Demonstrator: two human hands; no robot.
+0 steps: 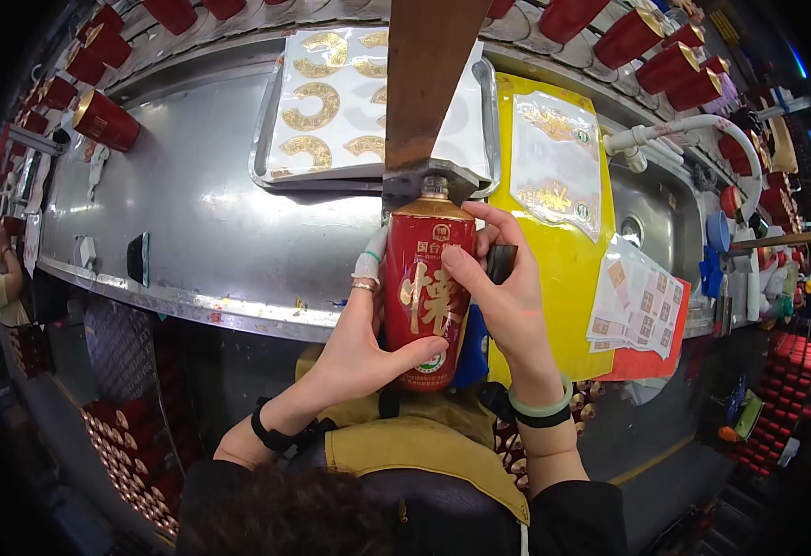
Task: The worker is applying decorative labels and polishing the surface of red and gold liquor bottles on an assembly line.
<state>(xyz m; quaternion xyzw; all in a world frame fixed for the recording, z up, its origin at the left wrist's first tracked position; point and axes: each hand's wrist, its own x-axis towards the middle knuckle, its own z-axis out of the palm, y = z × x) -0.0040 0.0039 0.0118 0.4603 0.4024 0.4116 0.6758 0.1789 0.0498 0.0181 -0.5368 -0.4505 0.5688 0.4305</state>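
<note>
A red bottle (417, 243) with a gold shoulder, gold characters and a small round green-and-white label stands close in front of me, its neck pointing away. My left hand (353, 345) is closed round its left side, the thumb lying across the lower front by the round label. White covering shows on a left finger, above a ring. Against the right side, my right hand (518, 310) grips the bottle, thumb pressed on the upper front. A small dark flat piece (501, 263) sits by the right palm; its kind is unclear.
Behind a brown upright bar (433, 74), a metal tray (259, 153) carries sheets of gold curved stickers (311, 107). To the right lie a yellow board (498, 357), label sheets (630, 301) and a sink (674, 208). More red bottles (106, 120) line the back.
</note>
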